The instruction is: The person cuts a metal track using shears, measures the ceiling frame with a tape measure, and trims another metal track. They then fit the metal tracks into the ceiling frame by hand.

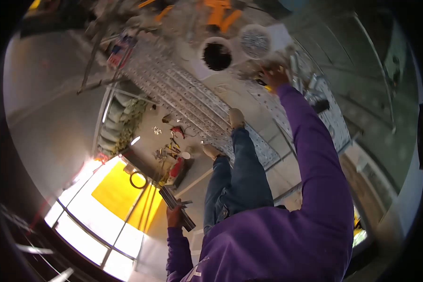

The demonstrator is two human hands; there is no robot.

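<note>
My left hand point(175, 217) is low in the view, its fingers closed around short grey metal channel pieces point(185, 220) that stick out above and below the grip. My right hand point(276, 77) reaches out over the cluttered work platform at the upper right, fingers spread. Right by its fingertips lies a small yellow-and-black object point(263, 82), partly covered by the hand. Just beyond stand two round white tubs, one with dark screws point(216, 56) and one with silvery fasteners point(255, 41). Loose metal pieces point(310, 77) lie beside the right wrist.
My feet point(237, 118) are at a perforated metal scaffold plank point(183, 89). Below, the floor holds scattered tools point(174, 145), a red tool point(176, 168) and stacked sacks point(117, 122). A bright window with a yellow sheet point(122, 188) is at lower left. Scaffold bars point(96, 54) cross the upper left.
</note>
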